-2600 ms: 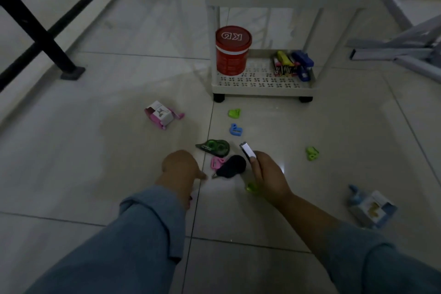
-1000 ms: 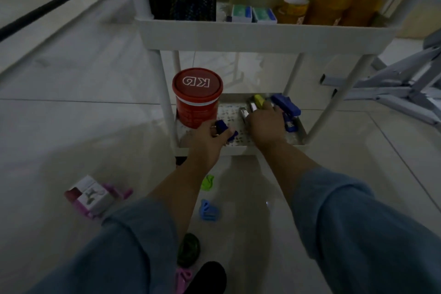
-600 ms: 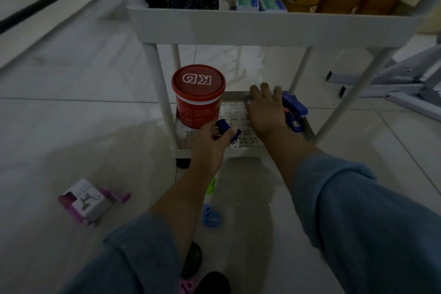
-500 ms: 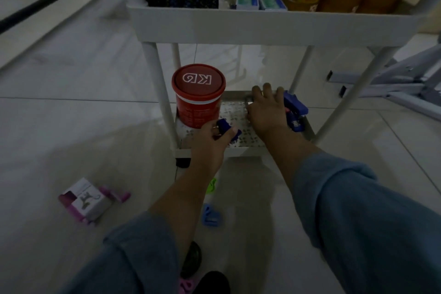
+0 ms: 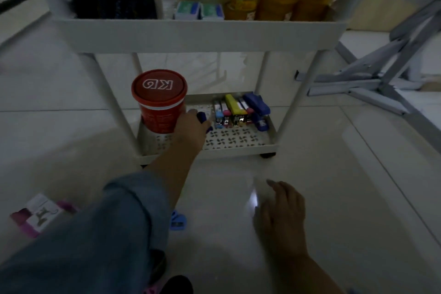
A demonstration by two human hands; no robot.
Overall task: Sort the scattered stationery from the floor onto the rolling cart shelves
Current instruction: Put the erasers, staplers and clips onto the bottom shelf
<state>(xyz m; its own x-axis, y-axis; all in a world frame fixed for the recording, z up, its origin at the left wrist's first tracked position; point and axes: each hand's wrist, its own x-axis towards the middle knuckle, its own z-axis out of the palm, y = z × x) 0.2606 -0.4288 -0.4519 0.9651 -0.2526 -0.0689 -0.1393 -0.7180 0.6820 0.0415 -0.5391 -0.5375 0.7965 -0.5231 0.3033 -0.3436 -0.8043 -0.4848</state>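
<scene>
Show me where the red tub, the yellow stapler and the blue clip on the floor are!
red tub (image 5: 159,86): head view, middle of its lid.
yellow stapler (image 5: 232,102): head view, its top face.
blue clip (image 5: 177,221): head view, its middle.

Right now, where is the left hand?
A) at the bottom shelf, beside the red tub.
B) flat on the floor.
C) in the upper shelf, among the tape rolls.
A: the left hand holds a small blue item over the bottom shelf, close beside the red tub.
</scene>
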